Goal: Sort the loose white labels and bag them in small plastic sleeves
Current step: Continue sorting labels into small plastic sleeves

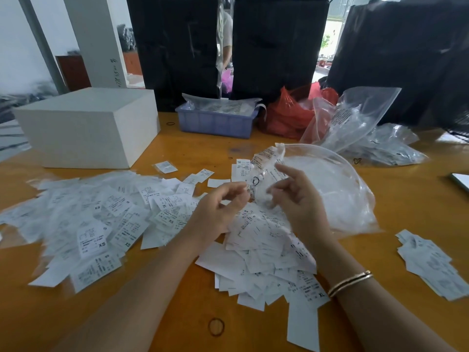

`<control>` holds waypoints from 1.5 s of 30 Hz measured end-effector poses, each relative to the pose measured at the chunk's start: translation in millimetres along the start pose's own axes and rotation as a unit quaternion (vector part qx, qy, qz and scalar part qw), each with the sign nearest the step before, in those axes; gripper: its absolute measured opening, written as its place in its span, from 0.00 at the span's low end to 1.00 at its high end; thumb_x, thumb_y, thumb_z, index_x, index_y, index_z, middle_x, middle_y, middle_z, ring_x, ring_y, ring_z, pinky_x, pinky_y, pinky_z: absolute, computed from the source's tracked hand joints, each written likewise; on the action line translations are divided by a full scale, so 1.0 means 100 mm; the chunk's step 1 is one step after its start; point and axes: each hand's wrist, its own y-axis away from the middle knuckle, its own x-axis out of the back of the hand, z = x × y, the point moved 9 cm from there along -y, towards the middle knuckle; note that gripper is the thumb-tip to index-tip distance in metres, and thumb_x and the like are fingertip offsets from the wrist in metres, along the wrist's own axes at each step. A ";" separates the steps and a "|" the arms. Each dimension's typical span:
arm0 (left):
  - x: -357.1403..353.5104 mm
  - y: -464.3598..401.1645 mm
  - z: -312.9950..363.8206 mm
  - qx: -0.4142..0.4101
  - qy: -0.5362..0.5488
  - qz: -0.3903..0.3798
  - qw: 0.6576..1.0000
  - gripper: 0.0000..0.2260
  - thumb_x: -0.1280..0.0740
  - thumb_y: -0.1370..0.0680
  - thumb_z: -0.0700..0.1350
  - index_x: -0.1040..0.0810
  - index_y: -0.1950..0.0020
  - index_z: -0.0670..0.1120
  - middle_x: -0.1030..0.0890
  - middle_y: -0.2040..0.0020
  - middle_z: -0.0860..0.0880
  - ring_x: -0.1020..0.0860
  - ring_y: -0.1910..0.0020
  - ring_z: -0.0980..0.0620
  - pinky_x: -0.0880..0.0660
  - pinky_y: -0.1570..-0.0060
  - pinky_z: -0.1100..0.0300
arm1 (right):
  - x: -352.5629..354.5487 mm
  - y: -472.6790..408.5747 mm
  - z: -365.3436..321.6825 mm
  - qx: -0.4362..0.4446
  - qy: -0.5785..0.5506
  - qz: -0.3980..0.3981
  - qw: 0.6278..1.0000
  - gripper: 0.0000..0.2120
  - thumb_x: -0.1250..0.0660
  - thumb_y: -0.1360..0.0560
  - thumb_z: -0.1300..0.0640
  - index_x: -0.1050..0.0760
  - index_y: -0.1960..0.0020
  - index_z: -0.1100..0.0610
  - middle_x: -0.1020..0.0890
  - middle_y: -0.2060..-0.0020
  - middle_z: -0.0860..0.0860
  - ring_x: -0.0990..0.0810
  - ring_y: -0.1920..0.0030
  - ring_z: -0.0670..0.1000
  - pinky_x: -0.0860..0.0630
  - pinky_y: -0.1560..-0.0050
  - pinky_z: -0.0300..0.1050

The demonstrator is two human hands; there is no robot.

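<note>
Head view: your two hands, left hand [220, 207] and right hand [297, 199], pinch one clear sleeve [264, 179]. Three label heaps [96, 219] surround it. One blue tray [215, 123] sits behind.

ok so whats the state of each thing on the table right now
left hand: fingers curled, pinching a small clear sleeve
right hand: holds the same sleeve
small clear sleeve: lifted, crumpled between both hands
loose labels: spread unsorted
large clear bag: lying open
purple tray: filled
white box: closed
red bag: crumpled
</note>
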 end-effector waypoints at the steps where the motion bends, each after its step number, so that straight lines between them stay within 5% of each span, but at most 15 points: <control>1: -0.01 0.00 0.00 0.006 0.011 -0.004 1.000 0.14 0.36 0.29 0.66 0.25 0.47 0.64 0.21 0.51 0.68 0.25 0.49 0.69 0.28 0.56 0.73 | -0.11 0.02 0.00 -0.006 -0.019 -0.034 0.999 0.24 0.34 0.25 0.68 0.31 0.40 0.41 0.18 0.61 0.47 0.18 0.63 0.47 0.21 0.57 0.41; 5: -0.02 0.00 0.00 0.021 0.025 0.006 0.999 0.14 0.34 0.33 0.63 0.22 0.50 0.61 0.19 0.54 0.65 0.23 0.52 0.67 0.28 0.55 0.67 | -0.22 0.06 -0.02 -0.008 -0.063 -0.074 0.995 0.26 0.33 0.26 0.69 0.32 0.38 0.42 0.18 0.60 0.51 0.16 0.62 0.50 0.20 0.55 0.49; 9: -0.03 0.01 -0.07 0.059 0.041 -0.011 0.997 0.22 0.36 0.33 0.66 0.28 0.41 0.61 0.25 0.48 0.67 0.27 0.47 0.70 0.32 0.53 0.71 | -0.27 0.05 0.01 -0.014 -0.081 -0.098 0.992 0.27 0.33 0.26 0.68 0.33 0.37 0.42 0.16 0.59 0.49 0.16 0.59 0.50 0.21 0.53 0.43; 12: -0.03 0.00 -0.12 0.064 0.056 -0.003 0.996 0.08 0.30 0.27 0.55 0.20 0.50 0.55 0.18 0.54 0.62 0.22 0.51 0.66 0.28 0.57 0.71 | -0.24 0.05 0.03 -0.023 -0.060 -0.089 0.994 0.25 0.32 0.26 0.66 0.33 0.38 0.41 0.16 0.60 0.49 0.17 0.59 0.48 0.22 0.54 0.40; 15: 0.07 0.00 -0.16 0.074 0.114 0.049 0.989 0.02 0.30 0.24 0.44 0.20 0.55 0.50 0.16 0.60 0.57 0.19 0.58 0.62 0.27 0.62 0.73 | -0.11 0.04 0.06 -0.024 0.078 -0.066 0.995 0.13 0.33 0.25 0.59 0.27 0.48 0.40 0.18 0.64 0.49 0.21 0.64 0.43 0.23 0.62 0.41; 17: 0.15 -0.01 -0.22 0.091 0.151 0.084 0.981 0.02 0.32 0.23 0.42 0.21 0.52 0.48 0.15 0.57 0.52 0.17 0.56 0.57 0.25 0.60 0.70 | -0.12 0.05 0.11 -0.024 0.231 -0.130 0.964 0.05 0.34 0.25 0.53 0.22 0.53 0.44 0.20 0.63 0.42 0.25 0.65 0.39 0.30 0.64 0.35; 20: 0.23 -0.01 -0.26 0.106 0.196 0.117 0.968 0.03 0.32 0.23 0.41 0.22 0.51 0.48 0.15 0.57 0.52 0.17 0.55 0.56 0.25 0.59 0.67 | -0.18 0.14 0.31 -0.057 0.374 -0.259 0.889 0.14 0.36 0.26 0.44 0.21 0.43 0.47 0.25 0.55 0.41 0.27 0.56 0.41 0.33 0.55 0.37; 24: 0.23 0.01 -0.25 0.107 0.185 0.121 0.969 0.05 0.32 0.24 0.43 0.21 0.50 0.52 0.15 0.57 0.55 0.18 0.56 0.59 0.26 0.60 0.68 | -0.19 0.16 0.32 -0.057 0.391 -0.290 0.871 0.18 0.37 0.24 0.43 0.24 0.37 0.48 0.24 0.45 0.44 0.28 0.50 0.43 0.33 0.49 0.36; 28: 0.25 0.02 -0.27 0.120 0.188 0.138 0.965 0.03 0.30 0.25 0.46 0.17 0.54 0.53 0.16 0.57 0.55 0.20 0.54 0.56 0.26 0.57 0.64 | -0.19 0.13 0.28 -0.036 0.394 -0.261 0.880 0.14 0.38 0.23 0.52 0.22 0.39 0.49 0.20 0.46 0.43 0.28 0.56 0.38 0.36 0.60 0.24; 31: 0.26 0.03 -0.28 0.131 0.206 0.144 0.959 0.05 0.32 0.24 0.48 0.16 0.56 0.54 0.17 0.62 0.57 0.21 0.57 0.58 0.27 0.57 0.63 | -0.12 0.12 0.27 -0.052 0.394 -0.215 0.892 0.15 0.40 0.23 0.58 0.22 0.40 0.48 0.18 0.52 0.43 0.28 0.72 0.37 0.34 0.72 0.27; 33: 0.26 0.03 -0.26 0.129 0.207 0.140 0.960 0.05 0.31 0.25 0.49 0.16 0.59 0.55 0.16 0.61 0.57 0.21 0.57 0.59 0.28 0.57 0.63 | -0.05 0.09 0.22 -0.044 0.379 -0.160 0.910 0.15 0.41 0.23 0.61 0.22 0.40 0.49 0.19 0.52 0.45 0.27 0.75 0.38 0.31 0.73 0.30; 36: 0.25 0.04 -0.24 0.129 0.197 0.140 0.962 0.05 0.30 0.27 0.51 0.16 0.63 0.56 0.16 0.62 0.56 0.21 0.59 0.61 0.27 0.58 0.63 | 0.02 0.06 0.02 -0.003 0.266 -0.053 0.962 0.19 0.40 0.25 0.68 0.22 0.43 0.48 0.21 0.50 0.42 0.20 0.61 0.45 0.23 0.63 0.36; 38: 0.26 0.03 -0.25 0.133 0.186 0.147 0.962 0.08 0.29 0.28 0.53 0.17 0.65 0.53 0.17 0.62 0.55 0.21 0.60 0.60 0.27 0.58 0.64 | -0.01 0.07 -0.05 0.005 0.150 -0.027 0.988 0.23 0.37 0.26 0.71 0.22 0.52 0.42 0.22 0.54 0.38 0.22 0.53 0.41 0.25 0.55 0.30; 42: 0.25 0.04 -0.24 0.132 0.187 0.140 0.963 0.08 0.30 0.28 0.54 0.18 0.66 0.54 0.18 0.64 0.58 0.21 0.65 0.64 0.28 0.60 0.63 | -0.08 0.08 0.03 -0.043 0.032 0.011 0.998 0.23 0.32 0.27 0.68 0.20 0.62 0.38 0.25 0.50 0.40 0.24 0.48 0.42 0.26 0.49 0.34; 45: 0.23 0.04 -0.24 0.124 0.214 0.123 0.961 0.04 0.32 0.24 0.47 0.18 0.57 0.51 0.16 0.61 0.55 0.19 0.63 0.61 0.26 0.61 0.63 | -0.07 0.11 0.15 -0.111 -0.065 0.029 0.991 0.23 0.34 0.26 0.68 0.17 0.64 0.40 0.20 0.57 0.40 0.22 0.56 0.39 0.26 0.56 0.30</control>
